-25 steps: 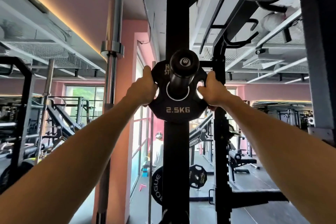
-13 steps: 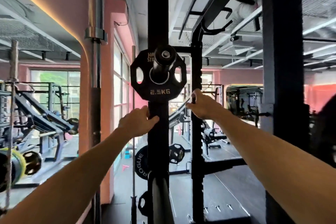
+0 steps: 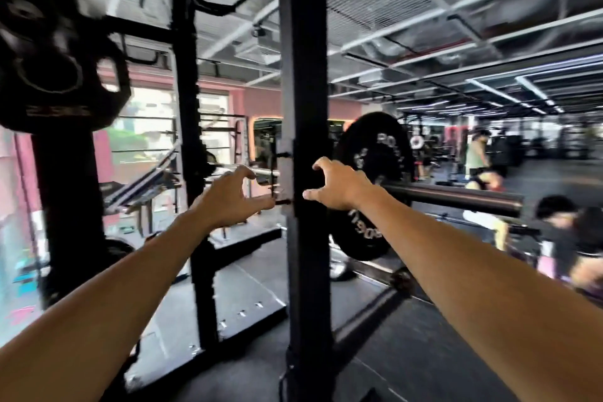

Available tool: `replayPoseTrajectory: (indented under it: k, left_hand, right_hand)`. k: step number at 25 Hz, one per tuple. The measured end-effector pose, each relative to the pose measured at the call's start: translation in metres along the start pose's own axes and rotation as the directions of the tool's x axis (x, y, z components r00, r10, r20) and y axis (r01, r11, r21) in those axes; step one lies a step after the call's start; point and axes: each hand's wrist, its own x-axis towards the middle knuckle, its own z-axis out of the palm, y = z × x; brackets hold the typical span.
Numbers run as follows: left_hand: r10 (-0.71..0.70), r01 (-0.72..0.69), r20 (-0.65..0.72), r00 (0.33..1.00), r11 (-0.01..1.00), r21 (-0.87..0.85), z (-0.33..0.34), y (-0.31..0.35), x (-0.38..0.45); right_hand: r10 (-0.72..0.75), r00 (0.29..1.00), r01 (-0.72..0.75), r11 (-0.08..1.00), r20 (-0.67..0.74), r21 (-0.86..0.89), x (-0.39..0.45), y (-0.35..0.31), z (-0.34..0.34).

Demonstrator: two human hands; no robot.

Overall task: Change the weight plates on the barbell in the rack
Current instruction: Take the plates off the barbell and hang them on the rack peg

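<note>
Midframe, left hand (image 3: 233, 197) and right hand (image 3: 339, 184) outstretched either side of the black rack upright (image 3: 305, 108), each grip spread wide, holding nothing, large black plate (image 3: 375, 153) on the barbell (image 3: 453, 197) right of centre, small plate (image 3: 52, 75) blurred at upper left.

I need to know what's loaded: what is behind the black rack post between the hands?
Behind the rack post, a large black plate sits on the barbell. The post covers the plate's inner edge and where the bar rests.

The post (image 3: 305, 108) stands between my left hand (image 3: 228, 197) and right hand (image 3: 339, 186). The big plate (image 3: 375, 153) sits on the barbell (image 3: 456, 197), right of it. A small plate (image 3: 55, 75) hangs upper left.
</note>
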Motion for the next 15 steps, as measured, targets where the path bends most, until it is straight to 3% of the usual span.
replayPoseTrajectory:
  k: [6,15]
  left_hand:
    - [0.085,-0.077,0.090,0.992,0.992,-0.096,0.071,0.135,0.011]
    - [0.159,-0.139,0.120,0.980,0.978,-0.158,0.167,0.334,-0.003]
  right_hand:
    - [0.186,0.982,-0.187,0.981,-0.024,-0.054,-0.070,0.132,-0.075]
    - [0.294,0.956,-0.293,0.951,-0.005,-0.096,-0.193,0.322,-0.179]
